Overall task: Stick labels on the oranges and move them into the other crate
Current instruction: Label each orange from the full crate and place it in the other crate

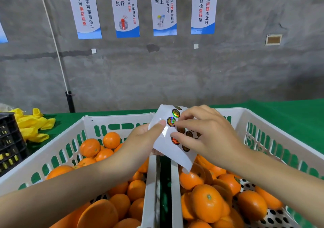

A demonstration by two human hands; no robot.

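My left hand [142, 140] holds a white sheet of round shiny labels [165, 145] above the gap between two white crates, thumb pressed on its face. My right hand [201, 131] has its fingertips curled onto one round label [171, 121] near the sheet's top, pinching at its edge. The left crate [70, 134] is full of oranges [90, 148]. The right crate [273, 131] holds oranges [207, 202] too, one of them with a small sticker [237, 180], and its perforated floor shows at the right.
Both crates stand on a green-covered table [289, 112] against a grey concrete wall with posters. A heap of yellow foam nets [33, 124] lies at the left, next to a black crate [8, 140]. A white pipe runs down the wall.
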